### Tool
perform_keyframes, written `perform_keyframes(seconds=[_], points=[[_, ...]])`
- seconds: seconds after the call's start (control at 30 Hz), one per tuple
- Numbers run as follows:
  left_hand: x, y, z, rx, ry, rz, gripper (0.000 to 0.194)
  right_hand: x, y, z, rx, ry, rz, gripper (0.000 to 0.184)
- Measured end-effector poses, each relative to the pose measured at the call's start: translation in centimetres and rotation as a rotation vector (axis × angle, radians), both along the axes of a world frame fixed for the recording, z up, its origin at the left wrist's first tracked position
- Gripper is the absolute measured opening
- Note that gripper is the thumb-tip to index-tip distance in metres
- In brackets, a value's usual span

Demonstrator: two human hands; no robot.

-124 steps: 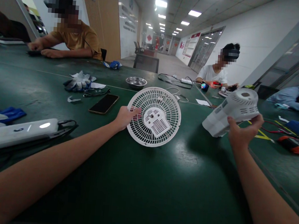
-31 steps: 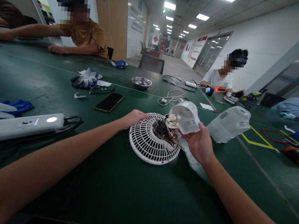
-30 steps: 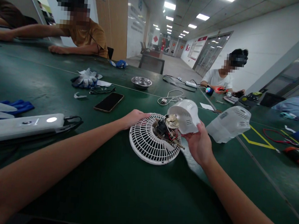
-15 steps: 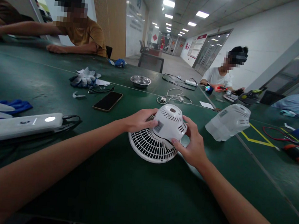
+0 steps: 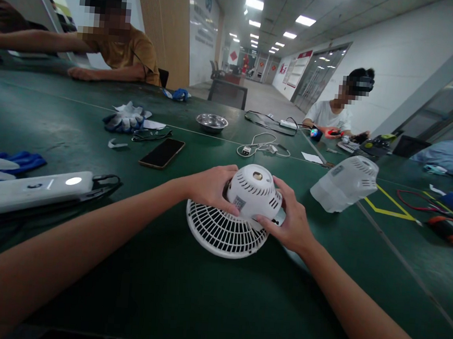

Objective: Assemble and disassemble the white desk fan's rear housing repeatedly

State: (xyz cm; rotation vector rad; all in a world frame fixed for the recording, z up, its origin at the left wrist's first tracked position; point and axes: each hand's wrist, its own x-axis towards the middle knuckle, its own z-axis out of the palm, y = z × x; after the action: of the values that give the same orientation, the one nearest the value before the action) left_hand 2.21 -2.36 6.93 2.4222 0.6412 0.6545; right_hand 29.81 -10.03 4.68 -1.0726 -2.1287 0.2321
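Between my two hands is a white plastic fan motor cover (image 5: 253,190), dome-shaped, with vent slots, a hole on top and a printed label. My left hand (image 5: 219,190) grips its left side, thumb beside the label. Around its right side curls my right hand (image 5: 291,216), with the thumb along the lower edge. Beneath the cover, a round white fan grille (image 5: 221,232) lies on the green table. The cover hides the grille's far part, and whatever is inside the cover cannot be seen.
Right of my hands stands a translucent white plastic housing (image 5: 345,184). A phone (image 5: 162,152), a metal bowl (image 5: 212,122), a white cable (image 5: 265,145) and gloves (image 5: 126,117) lie beyond. At left is a white device (image 5: 32,191). Co-workers sit across the table.
The motor cover has tipped and shifted slightly down and left, with both hands on it. The grille shows a little nearer and more to the left.
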Motion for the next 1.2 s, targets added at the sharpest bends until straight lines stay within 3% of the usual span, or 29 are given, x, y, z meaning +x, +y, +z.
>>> perform_keyframes(seconds=[0.27, 0.47, 0.87, 1.2], points=[[-0.1, -0.1, 0.3, -0.106, -0.052, -0.009, 0.076, -0.3, -0.1, 0.2, -0.026, -0.018, -0.022, 0.094], [-0.2, 0.1, 0.3, -0.094, 0.012, -0.011, 0.073, 0.0, 0.1, 0.4, -0.089, 0.014, -0.01, 0.091], [-0.5, -0.1, 0.8, -0.106, -0.034, -0.049, 0.076, -1.1, -0.3, 0.1, 0.012, 0.0, -0.06, 0.088], [-0.5, 0.1, 0.7, -0.134, 0.024, -0.022, 0.063, -1.0, -0.3, 0.5, -0.062, -0.028, -0.076, 0.086]])
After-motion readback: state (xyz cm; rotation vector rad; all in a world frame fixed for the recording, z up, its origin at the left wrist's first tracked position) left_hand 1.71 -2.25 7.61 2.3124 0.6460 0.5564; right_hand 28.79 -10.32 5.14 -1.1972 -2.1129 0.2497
